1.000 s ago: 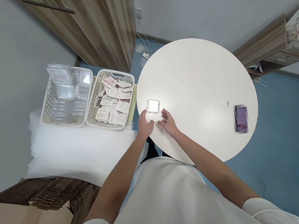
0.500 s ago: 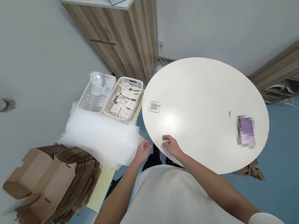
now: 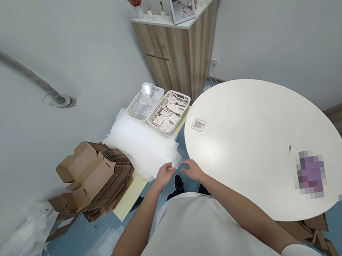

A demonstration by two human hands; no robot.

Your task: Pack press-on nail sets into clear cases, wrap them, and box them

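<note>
My left hand (image 3: 165, 174) hovers in front of my body, fingers apart and holding nothing. It is nearest to the stack of white foam sheets (image 3: 142, 141). Close beside it, my right hand (image 3: 192, 169) is also open and bare, near the left edge of the round white table (image 3: 256, 132). On that table, toward its left rim, lies a small clear plastic case (image 3: 198, 124) with small things inside that I cannot make out. A purple blurred-out object (image 3: 311, 173) rests at the table's right side.
Left of the table stand a basket of clear plastic boxes (image 3: 145, 101) and a basket of printed cards (image 3: 169, 112). Flattened brown cardboard boxes (image 3: 101, 182) are piled further left. A wooden cabinet (image 3: 178, 53) fills the corner. More cardboard (image 3: 306, 227) lies under the table.
The view has swung left and up, so everything shifts to the right in the picture. My right hand is a little closer to my left hand. Both stay bare.
</note>
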